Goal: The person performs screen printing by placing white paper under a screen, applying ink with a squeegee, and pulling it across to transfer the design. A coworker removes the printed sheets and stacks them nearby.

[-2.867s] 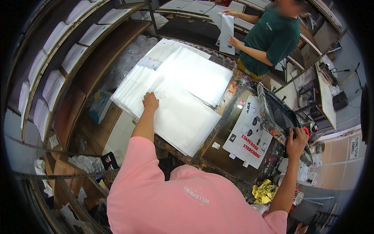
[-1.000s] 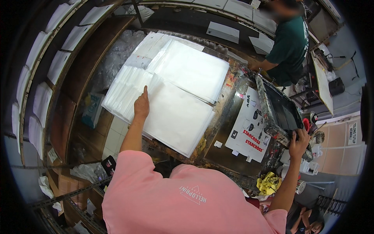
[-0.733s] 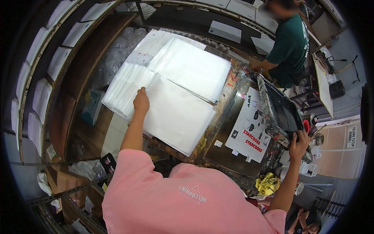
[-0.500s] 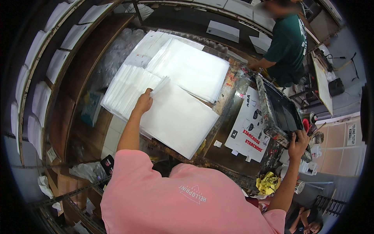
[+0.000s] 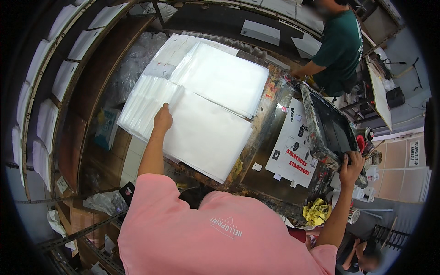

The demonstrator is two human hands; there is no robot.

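Sheet edges have dropped by the left hand, its grip unclear; the right hand grasps a frame.

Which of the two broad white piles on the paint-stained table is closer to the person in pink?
The front pile, beside the left hand; the back pile lies beyond it, farther from the pink shirt.

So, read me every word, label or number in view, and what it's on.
I won't quote wording, only locate it.
Flat white printed sheet: larger red and black lettering, legible.
Pink cloth shirt: white lettering, legible.
White rectangular sign: dark lettering, legible.
Dark green cloth shirt: white marks, unreadable.
Teal-and-white packet: print too blurred.
White stacked sheets by the left hand: no lettering visible.
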